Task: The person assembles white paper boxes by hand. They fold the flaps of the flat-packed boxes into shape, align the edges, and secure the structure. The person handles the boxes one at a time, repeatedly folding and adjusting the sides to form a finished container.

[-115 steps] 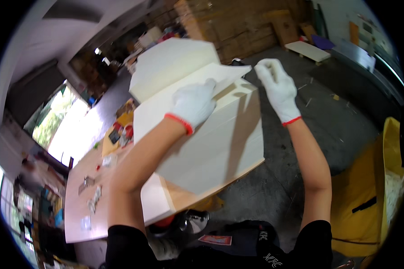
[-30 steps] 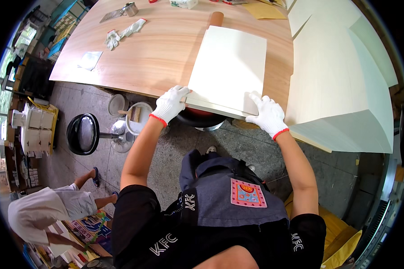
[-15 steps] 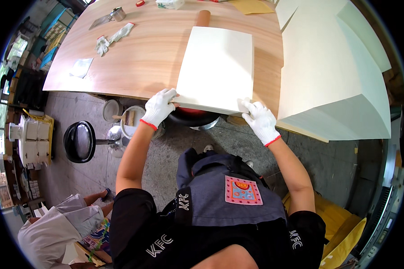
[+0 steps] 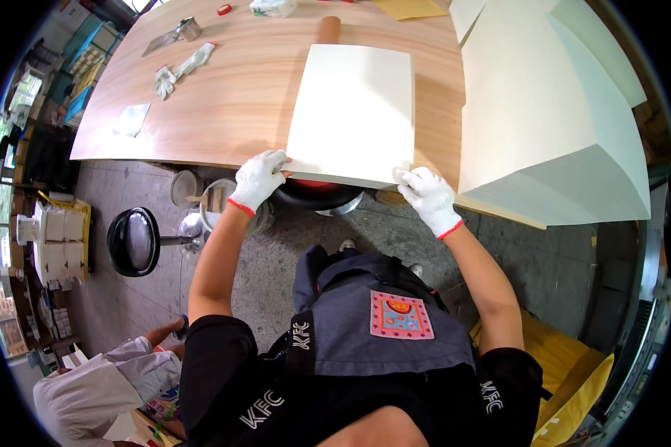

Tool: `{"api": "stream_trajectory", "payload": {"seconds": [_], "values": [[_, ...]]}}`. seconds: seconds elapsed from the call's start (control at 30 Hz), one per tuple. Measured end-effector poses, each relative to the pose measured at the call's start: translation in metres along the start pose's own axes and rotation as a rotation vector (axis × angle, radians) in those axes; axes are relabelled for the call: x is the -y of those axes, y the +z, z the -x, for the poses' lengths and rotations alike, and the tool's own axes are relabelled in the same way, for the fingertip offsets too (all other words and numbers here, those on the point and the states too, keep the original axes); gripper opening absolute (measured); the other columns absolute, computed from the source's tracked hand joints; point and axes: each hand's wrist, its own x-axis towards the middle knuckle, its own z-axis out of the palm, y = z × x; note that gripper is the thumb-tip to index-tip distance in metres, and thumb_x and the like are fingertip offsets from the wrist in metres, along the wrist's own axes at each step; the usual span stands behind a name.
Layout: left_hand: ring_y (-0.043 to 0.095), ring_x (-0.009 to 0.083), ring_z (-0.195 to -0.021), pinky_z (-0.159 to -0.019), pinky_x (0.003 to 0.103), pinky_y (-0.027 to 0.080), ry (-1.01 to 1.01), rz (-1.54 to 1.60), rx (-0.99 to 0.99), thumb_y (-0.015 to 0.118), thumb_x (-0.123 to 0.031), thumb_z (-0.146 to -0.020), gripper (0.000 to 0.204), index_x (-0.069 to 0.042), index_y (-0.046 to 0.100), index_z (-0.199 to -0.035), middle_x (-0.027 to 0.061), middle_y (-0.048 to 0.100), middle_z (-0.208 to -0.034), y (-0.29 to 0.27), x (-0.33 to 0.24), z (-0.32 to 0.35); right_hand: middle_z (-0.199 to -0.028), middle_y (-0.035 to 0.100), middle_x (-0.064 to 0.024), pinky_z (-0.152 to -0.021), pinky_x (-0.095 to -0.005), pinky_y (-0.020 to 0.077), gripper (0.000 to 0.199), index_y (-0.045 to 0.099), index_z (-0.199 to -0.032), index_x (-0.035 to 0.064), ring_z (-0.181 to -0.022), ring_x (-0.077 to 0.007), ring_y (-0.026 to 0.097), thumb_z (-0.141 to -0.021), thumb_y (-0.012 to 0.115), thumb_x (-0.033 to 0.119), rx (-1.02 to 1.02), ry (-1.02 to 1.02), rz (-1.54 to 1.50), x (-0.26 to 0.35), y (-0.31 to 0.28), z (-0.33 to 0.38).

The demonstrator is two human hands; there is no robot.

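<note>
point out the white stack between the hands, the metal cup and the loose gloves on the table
White stack point(image 4: 352, 115), head view: middle of its top face
Metal cup point(image 4: 191, 31), head view: its side
Loose gloves point(image 4: 195, 59), head view: the glove nearer the cup

wooden table point(image 4: 231, 104), likely paper stack point(image 4: 354, 112), white gloves point(image 4: 197, 57)

Left of the white block point(image 4: 350, 112), our left hand point(image 4: 259, 179) could pass over wooden tabletop point(image 4: 238, 97) as far as the loose gloves point(image 4: 195, 59), but on the right we have only a narrow strip before a tall white stack point(image 4: 529, 112) bars the way.
</note>
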Motion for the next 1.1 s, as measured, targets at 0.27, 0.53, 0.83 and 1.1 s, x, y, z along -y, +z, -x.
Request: {"api": "stream_trajectory", "payload": {"seconds": [0.27,0.53,0.83,1.1], "values": [[0.070,0.0302,-0.092,-0.077,0.041,0.054,-0.010,0.018,0.028,0.079,-0.021,-0.082,0.024,-0.011,0.068,-0.101,0.0077,0.071,-0.102,-0.004,-0.002,-0.003,-0.091,0.060,-0.0033,-0.069,-0.0428,0.0550,0.029,0.071,-0.119,0.0276,-0.078,-0.0279,0.065,-0.089,0.071,0.026,-0.041,-0.026,-0.009,0.000,0.000,0.000],[0.069,0.0309,-0.096,-0.081,0.043,0.054,0.000,-0.006,0.038,0.077,-0.023,-0.083,0.026,-0.013,0.069,-0.105,0.0073,0.071,-0.105,-0.009,-0.001,-0.002,-0.089,0.059,-0.0031,-0.069,-0.0402,0.0546,0.030,0.071,-0.118,0.0275,-0.078,-0.0261,0.065,-0.088,0.072,0.024,-0.083,-0.054,0.008,0.001,0.004,-0.002],[0.068,0.0303,-0.097,-0.080,0.042,0.054,0.029,-0.077,-0.056,0.075,-0.022,-0.083,0.022,-0.014,0.071,-0.103,0.0061,0.070,-0.100,0.001,-0.007,0.003,-0.093,0.064,-0.0029,-0.067,-0.0378,0.0537,0.031,0.071,-0.117,0.0225,-0.078,-0.0245,0.065,-0.086,0.074,0.018,-0.250,-0.175,0.018,-0.009,0.015,0.008],[0.067,0.0308,-0.101,-0.085,0.043,0.054,0.055,-0.138,-0.049,0.071,-0.022,-0.085,0.023,-0.015,0.069,-0.107,0.0073,0.070,-0.106,0.005,-0.005,0.002,-0.095,0.065,-0.0027,-0.067,-0.0389,0.0524,0.029,0.071,-0.111,0.0204,-0.081,-0.0245,0.065,-0.083,0.072,0.014,-0.306,-0.166,0.038,-0.001,0.009,0.015]]}}
